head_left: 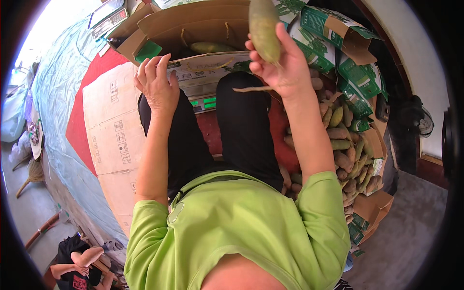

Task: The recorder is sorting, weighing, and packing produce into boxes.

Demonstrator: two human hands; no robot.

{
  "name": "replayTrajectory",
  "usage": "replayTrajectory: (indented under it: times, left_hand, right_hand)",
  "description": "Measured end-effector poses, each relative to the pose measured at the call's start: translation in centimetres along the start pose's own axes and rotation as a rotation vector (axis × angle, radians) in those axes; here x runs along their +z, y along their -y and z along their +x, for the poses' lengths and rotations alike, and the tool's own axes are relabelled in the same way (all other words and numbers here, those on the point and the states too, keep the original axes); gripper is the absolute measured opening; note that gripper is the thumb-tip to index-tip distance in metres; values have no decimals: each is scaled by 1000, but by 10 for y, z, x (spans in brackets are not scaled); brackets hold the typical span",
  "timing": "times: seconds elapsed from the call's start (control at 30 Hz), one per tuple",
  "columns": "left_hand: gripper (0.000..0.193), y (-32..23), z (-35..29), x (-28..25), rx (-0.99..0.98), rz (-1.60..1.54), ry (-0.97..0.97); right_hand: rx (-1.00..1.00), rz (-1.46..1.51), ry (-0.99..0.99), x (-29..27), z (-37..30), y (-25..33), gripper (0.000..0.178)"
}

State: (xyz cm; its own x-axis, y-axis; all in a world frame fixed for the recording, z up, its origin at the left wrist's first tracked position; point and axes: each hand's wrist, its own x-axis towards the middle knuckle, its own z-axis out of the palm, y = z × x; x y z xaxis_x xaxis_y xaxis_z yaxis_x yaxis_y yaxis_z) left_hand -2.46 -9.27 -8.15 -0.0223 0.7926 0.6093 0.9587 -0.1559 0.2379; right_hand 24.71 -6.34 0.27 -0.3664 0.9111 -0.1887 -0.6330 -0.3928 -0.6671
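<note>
My right hand [290, 67] is raised above the far side of my right knee, its fingers wrapped round a long green radish [265, 31] whose thin tip points down into the palm. A thin, pale, root-like strand [251, 89] sticks out beside the wrist; I cannot tell what it belongs to. My left hand [157, 82], fingers apart and slightly bent, is at the near left corner of an open carton [169, 24] and holds nothing. Inside that carton lies another green radish [210, 47], near the yellow cord handles.
A heap of green and brownish radishes [345, 145] lies to my right, edged by green-and-white cartons [357, 77]. Flattened cardboard [111, 121] lies to my left, by blue sheeting [63, 96]. A scale [108, 24] stands far left; a person [79, 263] sits lower left.
</note>
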Motion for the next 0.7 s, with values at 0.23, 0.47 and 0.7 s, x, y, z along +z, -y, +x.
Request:
replayTrajectory:
  times: [0.23, 0.47, 0.7]
  left_hand:
    - [50, 3, -1, 3, -11, -32, -17]
    - [50, 3, -1, 3, -2, -38, -16]
    - [55, 2, -1, 3, -21, -23, -8]
  right_hand:
    - [135, 184, -17, 22, 58, -27, 45]
    - [114, 95, -111, 32, 64, -49, 46]
    - [-62, -26, -43, -30, 16, -20, 30]
